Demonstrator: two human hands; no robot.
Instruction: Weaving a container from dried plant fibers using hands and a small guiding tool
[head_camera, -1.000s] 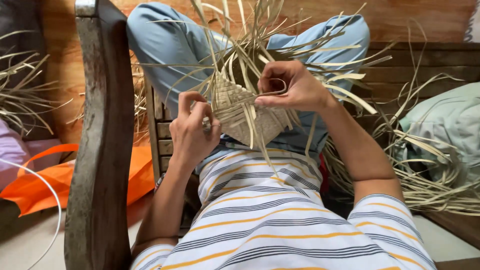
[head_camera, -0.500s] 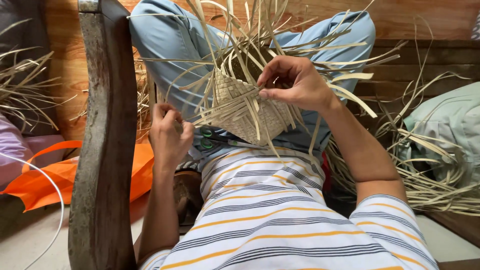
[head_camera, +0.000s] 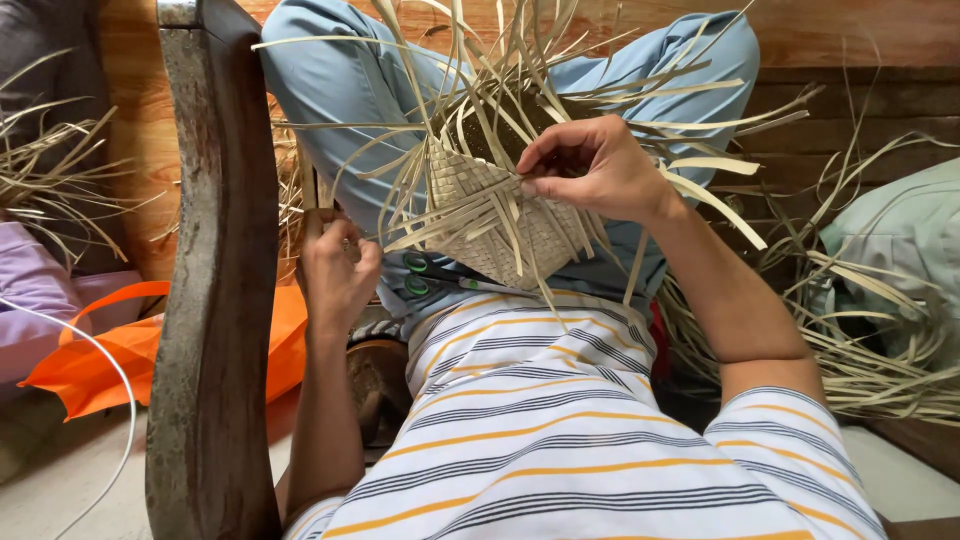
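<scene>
Pinching loose strip at woven basket (head_camera: 495, 225) rim, right hand (head_camera: 590, 170) fingers closed, steadying work on lap. Left hand (head_camera: 335, 270) curled beside basket, apparently gripping strip end; contents unclear. Green-handled scissors (head_camera: 425, 278) between hands.

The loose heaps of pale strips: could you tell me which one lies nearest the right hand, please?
The heap beside the pale green cloth, strip pile, lies nearest the right hand; the other heap lies beyond the wooden armrest.
</scene>
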